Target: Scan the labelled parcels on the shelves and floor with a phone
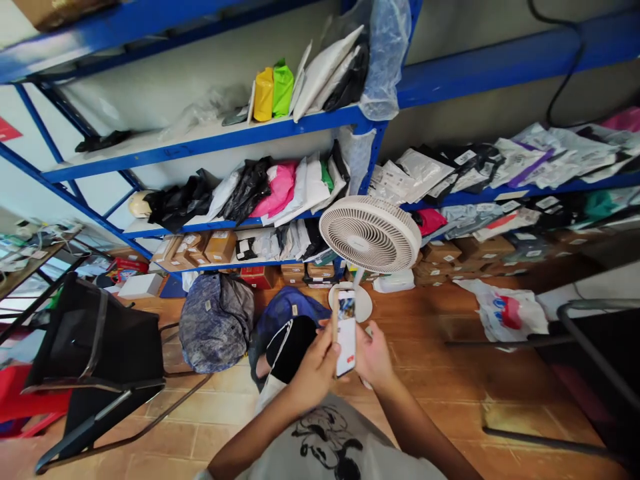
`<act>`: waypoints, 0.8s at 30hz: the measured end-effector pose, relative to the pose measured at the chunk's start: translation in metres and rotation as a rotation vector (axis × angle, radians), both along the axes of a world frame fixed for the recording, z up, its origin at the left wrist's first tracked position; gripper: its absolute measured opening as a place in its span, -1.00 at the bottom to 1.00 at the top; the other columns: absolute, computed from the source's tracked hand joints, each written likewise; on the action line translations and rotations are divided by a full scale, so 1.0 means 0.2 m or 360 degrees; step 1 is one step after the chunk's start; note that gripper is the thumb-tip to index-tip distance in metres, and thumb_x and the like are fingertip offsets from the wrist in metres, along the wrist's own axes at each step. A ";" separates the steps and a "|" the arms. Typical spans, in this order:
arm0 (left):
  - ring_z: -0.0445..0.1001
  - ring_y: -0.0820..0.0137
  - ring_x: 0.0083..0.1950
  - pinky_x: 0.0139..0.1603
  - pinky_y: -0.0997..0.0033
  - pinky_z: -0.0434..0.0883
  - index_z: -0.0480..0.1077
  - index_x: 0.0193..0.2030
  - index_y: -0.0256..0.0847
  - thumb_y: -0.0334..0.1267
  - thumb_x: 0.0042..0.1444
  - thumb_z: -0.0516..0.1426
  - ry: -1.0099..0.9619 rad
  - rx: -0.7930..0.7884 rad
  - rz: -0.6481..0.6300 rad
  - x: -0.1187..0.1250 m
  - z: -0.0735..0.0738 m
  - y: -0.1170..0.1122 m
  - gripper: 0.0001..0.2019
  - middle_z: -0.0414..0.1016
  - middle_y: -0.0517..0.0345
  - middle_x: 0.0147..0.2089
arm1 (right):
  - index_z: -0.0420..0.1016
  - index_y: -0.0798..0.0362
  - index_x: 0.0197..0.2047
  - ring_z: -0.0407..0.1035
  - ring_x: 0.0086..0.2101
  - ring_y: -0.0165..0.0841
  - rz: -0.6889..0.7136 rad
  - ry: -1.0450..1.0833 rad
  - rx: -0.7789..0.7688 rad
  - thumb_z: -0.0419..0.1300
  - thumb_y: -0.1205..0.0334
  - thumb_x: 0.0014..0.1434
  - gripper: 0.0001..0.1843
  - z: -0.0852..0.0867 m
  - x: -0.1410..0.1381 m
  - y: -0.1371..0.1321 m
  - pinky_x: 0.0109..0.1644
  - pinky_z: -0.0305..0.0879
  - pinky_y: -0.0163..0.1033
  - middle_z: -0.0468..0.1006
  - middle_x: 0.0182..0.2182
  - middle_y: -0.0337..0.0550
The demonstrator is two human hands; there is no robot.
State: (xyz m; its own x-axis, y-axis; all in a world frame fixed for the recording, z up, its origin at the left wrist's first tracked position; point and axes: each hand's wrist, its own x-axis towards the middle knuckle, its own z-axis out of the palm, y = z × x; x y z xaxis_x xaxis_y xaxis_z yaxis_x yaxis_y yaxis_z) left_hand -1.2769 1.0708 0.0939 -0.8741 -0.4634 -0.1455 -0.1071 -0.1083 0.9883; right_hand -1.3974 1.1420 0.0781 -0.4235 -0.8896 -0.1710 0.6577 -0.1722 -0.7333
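A smartphone (pixel 346 331) with a lit screen stands upright between both of my hands, low in the middle of the view. My left hand (pixel 314 370) wraps its fingers round the phone's left edge. My right hand (pixel 374 357) cups the phone's right side and back, fingers curled behind it. Under my forearms shows my grey printed shirt (pixel 330 443).
A white floor fan (pixel 371 235) stands just beyond the phone on the wooden floor. Blue metal shelves (pixel 225 137) hold several parcels, mailer bags and boxes. Grey and blue sacks (pixel 216 320) lie on the floor left of the phone, a black folding chair (pixel 95 347) at left, a white plastic bag (pixel 505 313) at right.
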 end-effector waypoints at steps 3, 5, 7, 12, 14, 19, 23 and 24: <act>0.44 0.24 0.02 0.15 0.14 0.35 0.21 0.32 -0.12 0.01 0.29 -0.07 -0.0002 -0.0276 -0.0146 -0.07 0.01 -0.01 -0.47 0.50 0.01 0.03 | 0.53 -0.02 -0.09 0.49 -0.04 0.03 -0.0084 -0.0177 0.0132 -0.02 -0.41 0.02 -0.29 -0.06 -0.05 0.12 0.08 0.30 0.19 0.65 -0.12 0.00; 0.47 0.31 -0.20 -0.05 0.25 0.43 0.22 0.32 -0.12 0.00 0.30 -0.10 -0.0039 -0.0413 -0.0207 -0.11 0.00 -0.05 -0.48 0.54 0.07 -0.20 | 0.54 -0.04 -0.11 0.49 -0.05 0.06 -0.0198 -0.0275 0.0224 0.08 -0.36 -0.01 -0.36 -0.11 -0.08 0.19 0.06 0.33 0.20 0.66 -0.13 -0.02; 0.42 0.37 -0.33 -0.18 0.33 0.42 0.23 0.31 -0.11 0.00 0.29 -0.09 -0.0063 -0.0579 -0.0152 -0.15 -0.03 -0.14 -0.49 0.49 0.13 -0.34 | 0.54 -0.06 -0.07 0.50 -0.07 0.07 -0.0335 -0.0383 0.0277 0.17 -0.31 -0.05 -0.38 -0.16 -0.09 0.25 0.06 0.34 0.21 0.66 -0.13 -0.01; 0.38 0.41 -0.37 -0.21 0.36 0.41 0.34 0.21 -0.17 -0.08 0.23 0.00 -0.0129 -0.0656 0.0081 -0.28 -0.20 -0.59 -0.54 0.46 0.16 -0.35 | 0.44 -0.02 0.11 0.52 -0.08 0.01 -0.0383 -0.0614 0.0238 0.05 -0.33 0.09 -0.30 -0.15 -0.17 0.24 0.05 0.35 0.23 0.62 -0.06 0.12; 0.42 0.38 -0.31 -0.12 0.32 0.43 0.36 0.16 -0.21 -0.16 0.18 0.04 -0.0221 -0.0768 0.0150 -0.36 -0.24 -0.85 -0.57 0.47 0.15 -0.32 | 0.45 -0.03 0.08 0.54 -0.12 -0.06 -0.0340 -0.0608 0.0167 0.02 -0.27 0.17 -0.39 -0.08 -0.21 0.14 0.01 0.40 0.19 0.62 -0.07 0.10; 0.34 0.22 0.11 0.20 0.20 0.29 0.31 0.20 -0.26 -0.30 0.10 0.11 -0.0255 -0.1574 0.0357 -0.63 -0.10 -1.64 -0.52 0.37 -0.09 0.06 | 0.55 -0.01 -0.20 0.50 -0.38 -0.27 -0.0128 -0.0673 -0.0127 0.10 -0.33 0.09 -0.44 0.12 -0.30 -0.31 -0.30 0.57 -0.10 0.60 -0.30 -0.01; 0.19 0.11 0.23 0.28 0.11 0.18 0.25 0.26 -0.26 -0.30 0.07 0.15 -0.0168 -0.2140 0.0472 -0.99 0.17 -2.16 -0.43 0.26 -0.15 0.18 | 0.53 -0.07 -0.32 0.27 -0.59 -0.44 0.0040 -0.0641 -0.0358 0.07 -0.42 0.05 -0.42 0.26 -0.38 -0.76 -0.67 0.39 -0.38 0.43 -0.50 -0.19; 0.16 0.08 0.25 0.29 0.09 0.16 0.24 0.27 -0.25 -0.29 0.05 0.18 -0.0151 -0.2237 0.0398 -1.09 0.21 -2.24 -0.40 0.24 -0.16 0.21 | 0.54 -0.12 -0.27 0.19 -0.64 -0.48 0.0062 -0.0639 -0.0388 0.04 -0.41 0.08 -0.44 0.28 -0.39 -0.88 -0.74 0.28 -0.43 0.38 -0.54 -0.25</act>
State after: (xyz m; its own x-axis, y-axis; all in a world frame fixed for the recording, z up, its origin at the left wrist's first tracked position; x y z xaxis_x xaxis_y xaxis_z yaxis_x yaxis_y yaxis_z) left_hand -1.4949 0.6219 0.1363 -0.7626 -0.4068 0.5029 -0.3021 0.9115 0.2793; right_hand -1.4761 0.9663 0.1343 -0.3320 -0.9381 -0.0986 0.8904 -0.2771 -0.3612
